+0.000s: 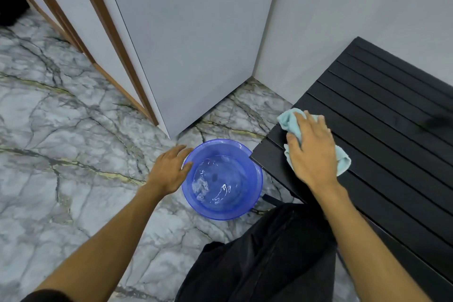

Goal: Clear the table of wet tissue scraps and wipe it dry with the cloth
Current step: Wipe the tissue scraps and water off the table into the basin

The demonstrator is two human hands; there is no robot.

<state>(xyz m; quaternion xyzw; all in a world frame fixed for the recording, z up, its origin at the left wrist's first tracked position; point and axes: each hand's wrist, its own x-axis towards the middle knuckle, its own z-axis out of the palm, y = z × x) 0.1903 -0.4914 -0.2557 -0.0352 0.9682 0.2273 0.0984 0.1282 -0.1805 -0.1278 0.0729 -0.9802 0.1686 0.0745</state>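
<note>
A low black slatted table (382, 130) stands at the right. My right hand (312, 152) presses flat on a light blue cloth (291, 121) at the table's near left corner. On the floor beside that corner stands a clear blue plastic basin (255, 186) with some water and wet tissue scraps (200, 186) in it. My left hand (169, 169) rests at the basin's left rim, fingers loosely apart, touching the edge. I see no scraps on the visible part of the table.
The floor (73, 154) is grey marble with dark and gold veins. A white wall corner (196, 56) and a wood-trimmed door frame (107, 39) rise behind the basin. My dark-trousered knee (269, 252) is at the bottom centre.
</note>
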